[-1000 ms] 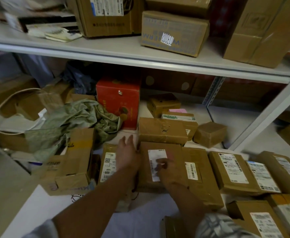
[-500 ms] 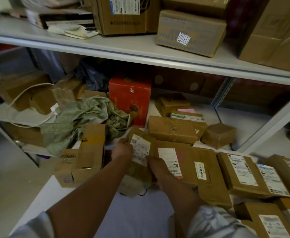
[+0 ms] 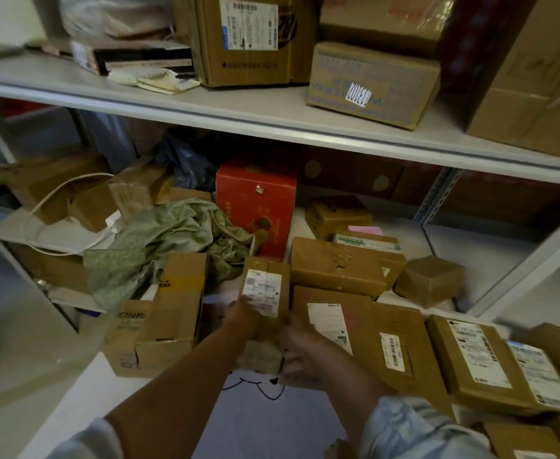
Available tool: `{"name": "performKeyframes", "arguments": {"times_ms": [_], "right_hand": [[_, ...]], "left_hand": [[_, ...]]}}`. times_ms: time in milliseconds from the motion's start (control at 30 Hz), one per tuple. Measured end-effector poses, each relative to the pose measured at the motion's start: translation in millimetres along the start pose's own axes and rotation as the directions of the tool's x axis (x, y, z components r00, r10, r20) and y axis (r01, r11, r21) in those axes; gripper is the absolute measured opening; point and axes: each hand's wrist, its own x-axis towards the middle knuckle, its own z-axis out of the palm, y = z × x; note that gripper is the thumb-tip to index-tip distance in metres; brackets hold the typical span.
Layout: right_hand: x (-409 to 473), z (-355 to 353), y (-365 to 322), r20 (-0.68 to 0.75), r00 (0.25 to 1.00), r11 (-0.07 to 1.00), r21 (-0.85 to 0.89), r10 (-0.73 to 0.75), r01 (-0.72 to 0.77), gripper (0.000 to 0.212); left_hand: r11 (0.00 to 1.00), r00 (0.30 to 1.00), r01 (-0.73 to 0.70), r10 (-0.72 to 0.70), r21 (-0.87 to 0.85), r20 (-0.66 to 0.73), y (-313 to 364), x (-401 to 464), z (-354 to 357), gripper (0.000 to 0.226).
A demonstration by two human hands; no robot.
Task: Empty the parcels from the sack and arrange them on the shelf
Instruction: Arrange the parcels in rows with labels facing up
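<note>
A small brown parcel (image 3: 265, 293) with a white label stands tilted up on end in the middle of the lower shelf (image 3: 490, 260). My left hand (image 3: 243, 318) grips its left lower edge and my right hand (image 3: 300, 347) holds its right lower side. The crumpled green sack (image 3: 169, 240) lies empty-looking to the left, draped over boxes. Several taped brown parcels (image 3: 336, 266) lie flat to the right of my hands, most with labels facing up.
A red box (image 3: 255, 207) stands behind the held parcel. An open cardboard box (image 3: 169, 313) sits left of my hands. The upper shelf (image 3: 205, 107) carries large cartons and papers. A slanted metal upright (image 3: 537, 256) crosses at right.
Both hands left the flat labelled parcel, took the smaller parcel beside it and lifted it upright. The camera moved closer and slightly left.
</note>
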Motion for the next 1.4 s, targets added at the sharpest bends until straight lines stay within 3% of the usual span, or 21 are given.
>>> {"name": "performKeyframes", "arguments": {"times_ms": [133, 233, 300, 367, 467, 567, 700, 834, 1034, 1100, 1167, 1267, 1334, 1400], "right_hand": [[22.3, 7.8, -10.8, -0.172, 0.985, 0.999, 0.02, -0.034, 0.038, 0.039], [13.8, 6.2, -36.2, -0.296, 0.93, 0.968, -0.189, -0.216, 0.165, 0.037], [5.5, 16.7, -57.5, -0.283, 0.911, 0.947, -0.209, -0.299, 0.246, 0.043], [-0.6, 35.2, -75.2, -0.208, 0.922, 0.941, -0.168, -0.326, 0.294, 0.04], [-11.3, 68.5, -84.9, 0.005, 0.98, 0.98, -0.019, -0.199, 0.199, 0.05], [-11.2, 101.6, -77.0, 0.114, 0.987, 0.993, -0.019, -0.111, 0.114, 0.077], [-5.6, 97.1, -62.6, -0.025, 0.979, 0.979, -0.021, -0.204, 0.203, 0.077], [-13.6, 72.1, -49.4, -0.111, 0.984, 0.978, -0.167, -0.142, 0.123, 0.075], [-30.2, 75.3, -45.0, -0.142, 0.988, 0.998, -0.024, -0.058, 0.055, 0.081], [-36.0, 82.7, -37.6, -0.155, 0.984, 0.996, 0.005, -0.082, 0.084, 0.069], [-51.9, 76.9, -30.2, -0.091, 0.988, 0.974, 0.18, -0.124, 0.139, 0.049], [-83.4, 52.0, -12.7, 0.068, 0.982, 0.8, 0.591, -0.177, 0.103, 0.032], [-99.4, 37.6, 3.1, 0.113, 0.967, 0.668, 0.741, -0.226, 0.07, 0.033], [-111.5, 30.0, 22.7, 0.094, 0.973, 0.609, 0.792, -0.209, 0.054, 0.043]], "left_hand": [[0.986, 0.988, -0.152, 0.153, 0.064, 0.001, 26.4, -18.6, -3.8, 0.062], [0.88, 0.937, -0.279, 0.337, 0.384, -0.091, 44.9, -25.9, -26.3, 0.051], [0.802, 0.905, -0.219, 0.38, 0.556, -0.192, 52.5, -29.4, -56.4, 0.043], [0.79, 0.893, -0.112, 0.346, 0.603, -0.288, 46.7, -22.9, -94.4, 0.04], [0.881, 0.932, 0.075, 0.105, 0.467, -0.347, 14.1, -8.2, -137.8, 0.049], [0.991, 0.981, 0.074, -0.053, 0.107, -0.189, 3.1, -15.4, -140.9, 0.048], [0.994, 0.99, 0.087, -0.093, -0.062, -0.106, 16.9, -28.1, -133.6, 0.063], [0.997, 0.997, 0.071, -0.071, -0.042, 0.002, 23.2, -41.8, -126.5, 0.059], [0.982, 0.993, 0.117, -0.111, -0.147, 0.043, 19.4, -66.7, -119.0, 0.045], [0.968, 0.989, 0.147, -0.138, -0.203, 0.061, 17.9, -81.5, -118.7, 0.043], [0.951, 0.99, 0.139, -0.133, -0.275, 0.039, 17.0, -93.7, -121.9, 0.04], [0.93, 0.996, 0.076, -0.088, -0.36, -0.015, 20.2, -114.2, -123.0, 0.037], [0.935, 0.999, 0.041, -0.037, -0.353, 0.019, 23.7, -130.8, -112.8, 0.042], [0.926, 0.987, 0.045, 0.016, -0.376, 0.158, 21.3, -146.5, -95.4, 0.045]]}}
